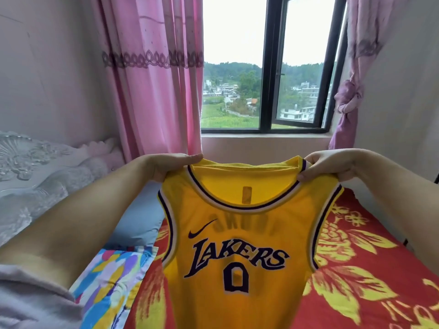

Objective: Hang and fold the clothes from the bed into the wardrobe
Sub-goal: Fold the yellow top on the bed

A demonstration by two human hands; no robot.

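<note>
A yellow sleeveless basketball jersey (240, 236) with purple trim, "LAKERS" and the number 0 on its front hangs in the air in front of me, facing me. My left hand (173, 166) pinches its left shoulder strap. My right hand (332, 166) pinches its right shoulder strap. The jersey hangs spread between both hands above the bed (370, 257), which has a red cover with yellow flowers. Its lower hem runs out of the frame at the bottom.
A light blue pillow (140, 224) and a multicoloured patterned cloth (111, 281) lie on the bed's left side. A silvery padded headboard (35, 176) stands at the left. Pink curtains (154, 74) flank a window (266, 67) straight ahead.
</note>
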